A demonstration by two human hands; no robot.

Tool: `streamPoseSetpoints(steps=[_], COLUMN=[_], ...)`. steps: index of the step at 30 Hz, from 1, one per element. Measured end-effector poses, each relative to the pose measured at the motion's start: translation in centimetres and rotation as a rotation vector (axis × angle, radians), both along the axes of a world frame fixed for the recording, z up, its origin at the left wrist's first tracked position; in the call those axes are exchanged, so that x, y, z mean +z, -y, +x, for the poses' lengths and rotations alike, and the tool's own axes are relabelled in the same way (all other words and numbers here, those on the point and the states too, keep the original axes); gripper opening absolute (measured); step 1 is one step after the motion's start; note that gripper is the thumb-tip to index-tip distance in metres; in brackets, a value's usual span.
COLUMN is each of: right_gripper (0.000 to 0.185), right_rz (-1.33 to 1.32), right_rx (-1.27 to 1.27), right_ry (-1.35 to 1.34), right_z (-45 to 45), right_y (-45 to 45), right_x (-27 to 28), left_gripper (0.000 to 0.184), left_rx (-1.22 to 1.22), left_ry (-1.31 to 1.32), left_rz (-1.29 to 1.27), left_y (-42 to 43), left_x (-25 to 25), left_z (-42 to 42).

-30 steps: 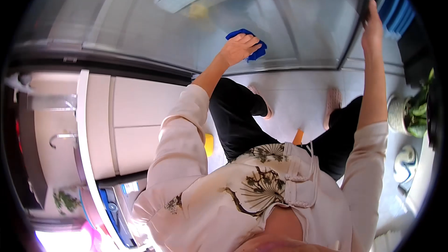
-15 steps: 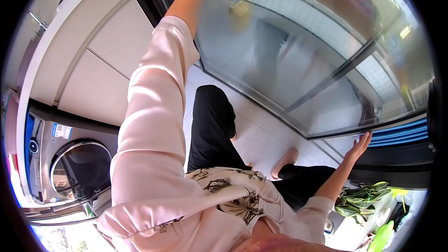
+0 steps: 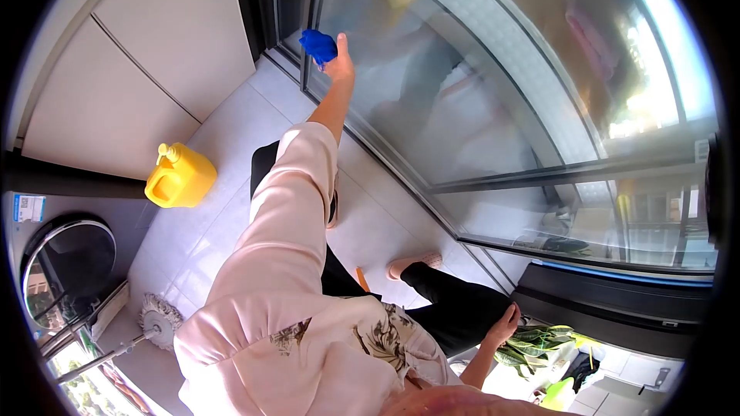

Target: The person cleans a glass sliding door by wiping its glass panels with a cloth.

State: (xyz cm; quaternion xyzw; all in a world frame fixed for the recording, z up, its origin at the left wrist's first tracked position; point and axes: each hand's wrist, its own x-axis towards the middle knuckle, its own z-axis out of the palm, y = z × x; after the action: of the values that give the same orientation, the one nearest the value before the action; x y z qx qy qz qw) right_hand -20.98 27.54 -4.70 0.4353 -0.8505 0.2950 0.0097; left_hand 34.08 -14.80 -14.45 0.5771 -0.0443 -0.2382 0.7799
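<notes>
My left hand (image 3: 339, 63) is closed on a bunched blue cloth (image 3: 318, 46), thumb pointing up. The cloth is at the lower left frame of a glass sliding door (image 3: 478, 123), close to the floor; whether it presses on the frame I cannot tell. My right hand (image 3: 505, 325) rests by my bent knee in black trousers (image 3: 466, 304), with nothing seen in it and its fingers partly hidden by the view from above.
A yellow jug (image 3: 182, 177) with a pump top stands on the tiled floor (image 3: 239, 127), left of my arm. Beige cabinets (image 3: 108, 69), a front-loading washer (image 3: 69, 273) and a mop (image 3: 160, 322) are at left. Leafy plants (image 3: 536, 347) stand at lower right, beside a dark ledge (image 3: 609, 300).
My left hand has come down from the door's upper part to its lower left corner. My right hand has left the door's edge for my knee. The yellow jug has come into view.
</notes>
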Motion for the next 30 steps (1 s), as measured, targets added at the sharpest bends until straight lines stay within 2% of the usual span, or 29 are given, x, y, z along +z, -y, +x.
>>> streamPoseSetpoints(steps=[1, 2, 4, 5, 7, 8, 10, 11, 12, 13, 14, 16, 18, 21, 22, 24, 25, 27, 28, 30], right_gripper=[0.043, 0.043, 0.043, 0.043, 0.044, 0.044, 0.044, 0.045, 0.045, 0.045, 0.045, 0.045, 0.045, 0.046, 0.047, 0.047, 0.048, 0.049, 0.05, 0.051], right_rz=[0.009, 0.01, 0.02, 0.018, 0.027, 0.029, 0.057, 0.061, 0.074, 0.063, 0.056, 0.059, 0.053, 0.034, 0.048, 0.066, 0.068, 0.073, 0.087, 0.102], right_rx=[0.021, 0.025, 0.009, 0.003, -0.013, -0.016, 0.005, -0.001, 0.005, -0.001, -0.007, -0.001, -0.001, 0.003, -0.028, -0.057, -0.074, -0.088, -0.097, -0.105], right_ry=[0.053, 0.047, 0.019, 0.014, 0.027, 0.02, 0.027, 0.038, 0.031, 0.026, 0.02, 0.03, 0.039, 0.05, 0.056, 0.063, 0.082, 0.099, 0.09, 0.078], right_z=[0.5, 0.7, 1.2, 1.4, 1.9, 1.8, 1.9, 1.9, 2.0, 2.1, 2.0, 1.9, 1.5, 1.2, 1.3, 1.5, 1.5, 1.3, 1.2, 0.8], right_y=[0.5, 0.9, 1.1, 1.2, 1.4, 1.3, 1.5, 1.5, 1.5, 1.5, 1.4, 1.1, 1.0, 0.3, 0.3, 0.3, 0.3, 0.3, 0.3, 0.4], right_x=[0.8, 1.0, 1.1, 1.2, 1.4, 1.6, 1.5, 1.5, 1.5, 1.5, 1.5, 1.4, 1.1, 1.1, 1.3, 1.4, 1.4, 1.4, 1.4, 1.3], left_gripper=[0.101, 0.101, 0.097, 0.097, 0.092, 0.087, 0.078, 0.074, 0.068, 0.077, 0.075, 0.071, 0.067, 0.067, 0.071, 0.077, 0.077, 0.086, 0.086, 0.069], left_rx=[-0.143, -0.138, -0.148, -0.155, -0.149, -0.23, -0.134, -0.175, 0.033, -0.154, -0.16, -0.067, 0.047, 0.174, 0.2, 0.216, 0.216, 0.055, 0.058, 0.117], left_ry=[-0.089, -0.095, -0.333, -0.338, -0.105, 0.129, 0.599, 0.795, 1.088, 1.209, 1.283, 1.307, 1.267, 1.061, 0.847, 0.658, 0.661, 0.544, 0.543, 0.395], left_rz=[0.05, 0.049, 0.121, 0.12, 0.042, -0.086, -0.274, -0.393, -0.41, -0.373, -0.4, -0.433, -0.304, -0.207, -0.275, -0.347, -0.341, -0.407, -0.402, -0.09], left_y=[-0.7, -0.3, 0.9, 1.1, -0.5, -0.6, -2.3, -3.4, -3.3, -5.6, -6.4, -4.5, -2.8, -0.9, -0.9, -0.2, 0.7, 2.3, 2.4, 2.4], left_x=[0.3, 0.5, 1.7, 2.7, 9.0, 10.7, 16.5, 18.9, 20.5, 23.5, 24.5, 22.9, 20.3, 15.5, 14.4, 11.0, 9.0, 4.8, 3.0, -0.6], left_z=[0.7, 1.6, 3.0, 2.7, 1.4, 1.3, -1.1, -2.0, -3.2, -3.2, -3.3, -2.4, -1.6, -0.7, -0.8, -0.5, 0.2, 1.6, 1.9, 2.3])
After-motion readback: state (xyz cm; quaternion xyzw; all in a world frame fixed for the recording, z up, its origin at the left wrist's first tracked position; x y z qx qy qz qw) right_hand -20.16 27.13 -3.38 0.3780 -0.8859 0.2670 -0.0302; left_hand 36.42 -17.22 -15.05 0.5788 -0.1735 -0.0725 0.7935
